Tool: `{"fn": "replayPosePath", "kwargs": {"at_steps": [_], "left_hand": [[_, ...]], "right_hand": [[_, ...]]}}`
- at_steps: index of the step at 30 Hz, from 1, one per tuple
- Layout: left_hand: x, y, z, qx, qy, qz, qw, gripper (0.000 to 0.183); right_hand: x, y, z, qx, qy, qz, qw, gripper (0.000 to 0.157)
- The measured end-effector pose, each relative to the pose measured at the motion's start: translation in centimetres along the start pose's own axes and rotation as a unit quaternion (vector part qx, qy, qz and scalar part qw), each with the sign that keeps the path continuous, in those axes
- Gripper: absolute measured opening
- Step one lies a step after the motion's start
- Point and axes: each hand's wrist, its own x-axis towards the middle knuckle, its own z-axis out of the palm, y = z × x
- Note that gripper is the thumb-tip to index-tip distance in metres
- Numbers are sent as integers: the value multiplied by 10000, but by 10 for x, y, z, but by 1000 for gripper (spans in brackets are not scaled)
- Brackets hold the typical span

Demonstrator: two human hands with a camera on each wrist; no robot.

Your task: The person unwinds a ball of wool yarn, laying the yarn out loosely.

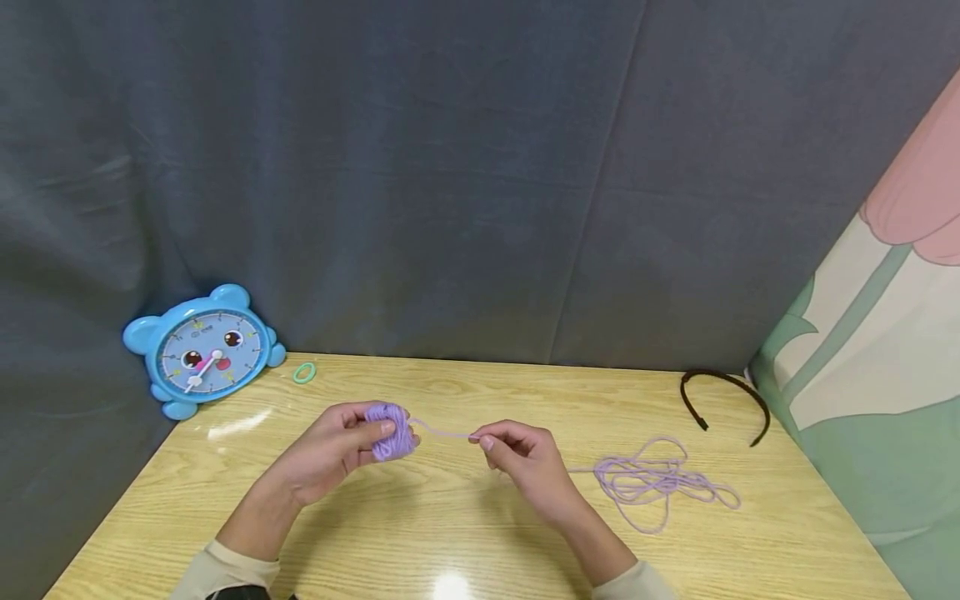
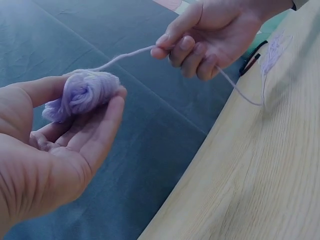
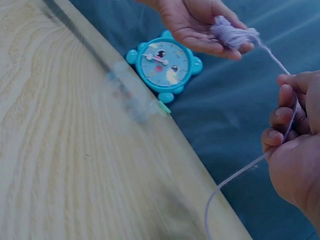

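A small wound bundle of purple yarn [image 1: 392, 432] is gripped between the thumb and fingers of my left hand [image 1: 337, 450], above the table. From the bundle a single strand [image 2: 131, 53] runs across to my right hand [image 1: 525, 462], which pinches it between thumb and forefinger. In the right wrist view the strand passes over the curled fingers of the right hand [image 3: 295, 130] and drops from its lower side. It leads to a loose, looped tangle of the same yarn [image 1: 652, 482] lying on the table to the right.
A blue bear-shaped clock [image 1: 213, 354] leans at the back left, with a small green ring [image 1: 303, 372] beside it. A black headband [image 1: 723, 377] lies at the back right. Behind the wooden table [image 1: 450, 533] hangs a dark curtain [image 1: 420, 183]; a flower-printed cloth [image 1: 885, 400] is at right.
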Motion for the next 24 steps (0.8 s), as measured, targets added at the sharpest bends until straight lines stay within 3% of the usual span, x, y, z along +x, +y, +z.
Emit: {"fn": "replayPosePath", "kwargs": {"at_steps": [9, 15, 24], "left_hand": [[1, -3, -1, -442, -250, -79, 9987, 25], [2, -4, 4, -404, -211, -171, 9988, 22], [0, -1, 2, -142, -137, 13, 9998, 20]], "right_hand": [[-7, -9, -17, -62, 427, -107, 9990, 18], [-9, -14, -24, -130, 419, -264, 9987, 18], [-12, -20, -45, -14, 854, -272, 9960, 16]]}}
